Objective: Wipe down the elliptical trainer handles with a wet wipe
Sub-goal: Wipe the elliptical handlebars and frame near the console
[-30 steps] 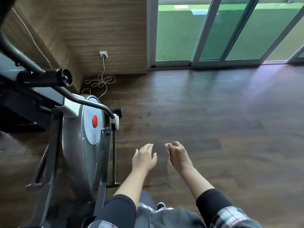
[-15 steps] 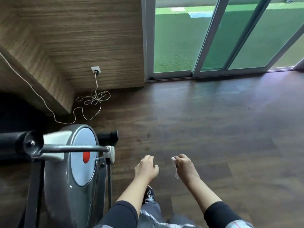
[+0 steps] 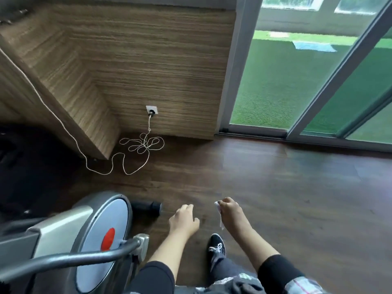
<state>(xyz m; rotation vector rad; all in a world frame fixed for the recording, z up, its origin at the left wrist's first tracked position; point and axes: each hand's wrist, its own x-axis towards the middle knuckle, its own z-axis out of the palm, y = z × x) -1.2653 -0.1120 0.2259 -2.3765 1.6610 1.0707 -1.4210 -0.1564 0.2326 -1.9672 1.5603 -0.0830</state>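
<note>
The grey elliptical trainer (image 3: 101, 234) fills the lower left, its round flywheel cover marked with a red spot. A curved grey bar (image 3: 70, 258) of the machine crosses in front of it; no handle grip shows. My right hand (image 3: 231, 213) pinches a small white wet wipe (image 3: 218, 211), which hangs down from the fingers. My left hand (image 3: 183, 219) hovers beside it over the floor with loosely curled fingers and holds nothing. Both hands are to the right of the trainer, apart from it.
A white cable (image 3: 140, 145) lies coiled on the dark wood floor below a wall socket (image 3: 151, 110). Sliding glass doors (image 3: 297, 81) stand at the right, wood-panelled walls at the back. My black shoe (image 3: 216, 249) is between my arms.
The view has tilted up and swung, so the trainer slid down and left and its black handle left the frame. Both hands kept their pose, the right still holding the wipe.
</note>
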